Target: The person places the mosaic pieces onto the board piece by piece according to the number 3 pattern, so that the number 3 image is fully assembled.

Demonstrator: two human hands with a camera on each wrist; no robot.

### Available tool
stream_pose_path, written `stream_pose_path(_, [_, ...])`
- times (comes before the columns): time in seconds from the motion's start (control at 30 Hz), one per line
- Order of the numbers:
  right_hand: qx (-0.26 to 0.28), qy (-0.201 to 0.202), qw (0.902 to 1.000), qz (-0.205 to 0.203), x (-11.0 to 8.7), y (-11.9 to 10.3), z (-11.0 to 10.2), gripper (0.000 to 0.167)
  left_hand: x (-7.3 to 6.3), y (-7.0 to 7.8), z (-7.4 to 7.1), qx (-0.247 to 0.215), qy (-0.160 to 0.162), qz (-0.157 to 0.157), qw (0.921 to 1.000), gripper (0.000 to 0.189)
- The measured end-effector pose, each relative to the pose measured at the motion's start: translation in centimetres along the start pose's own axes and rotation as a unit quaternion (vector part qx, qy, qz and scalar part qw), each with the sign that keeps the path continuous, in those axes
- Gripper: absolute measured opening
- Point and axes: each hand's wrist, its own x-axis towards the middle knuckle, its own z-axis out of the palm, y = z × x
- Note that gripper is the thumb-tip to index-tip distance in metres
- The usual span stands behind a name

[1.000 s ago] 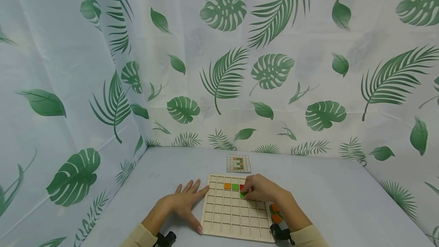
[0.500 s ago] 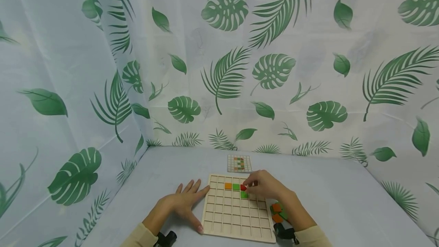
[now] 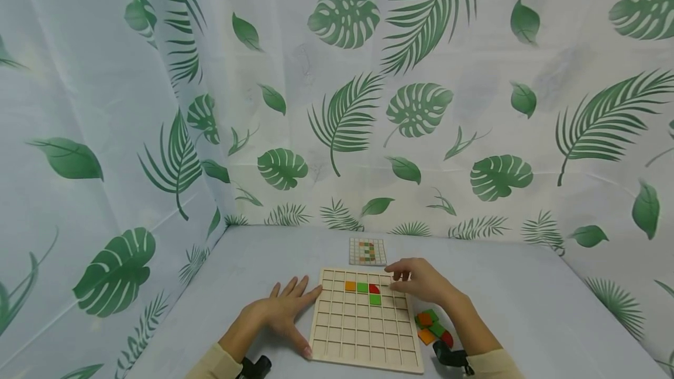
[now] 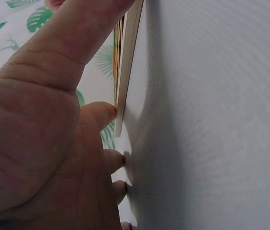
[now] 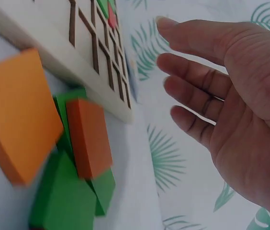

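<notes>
A wooden grid board (image 3: 363,332) lies on the table. In its upper rows sit an orange tile (image 3: 350,286), a green tile (image 3: 362,288) and a red rounded tile (image 3: 374,289), with another green tile (image 3: 375,299) below the red one. My left hand (image 3: 279,312) spreads its fingers at the board's left side, thumb and index finger touching the edge. Over the upper right corner hovers my right hand (image 3: 421,281), its fingers loosely bent; the right wrist view shows nothing between the thumb (image 5: 192,33) and fingers.
Beside the board's lower right edge lies a loose pile of orange, green and red pieces, including an orange tile (image 3: 426,337) and a red piece (image 3: 447,338). A small card with a coloured grid pattern (image 3: 367,251) lies behind the board. Leaf-printed cloth (image 3: 337,133) hangs behind.
My right hand has let go of the tiles on the board and moved right, uncovering the red and lower green tiles and more of the pile. The left hand stays put.
</notes>
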Motion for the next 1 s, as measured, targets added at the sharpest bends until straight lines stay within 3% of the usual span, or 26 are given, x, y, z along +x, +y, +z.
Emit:
stream_pose_path(0.2, [-0.003, 0.01, 0.9999, 0.004, -0.7, 0.9, -0.8, 0.037, 0.1, 0.1, 0.0, 0.002, 0.0, -0.001, 1.0, 0.13])
stream_pose_path(0.53, [0.055, 0.01, 0.9984, 0.009, -1.5, 2.1, -1.8, 0.04, 0.3, 0.0, 0.1, 0.002, -0.001, -0.008, 1.0, 0.131])
stream_pose_path(1.0, [0.099, 0.009, 0.9929, 0.064, -3.4, 4.0, -3.4, 0.04, -0.1, 0.2, -0.1, 0.0, -0.001, -0.002, 1.0, 0.131])
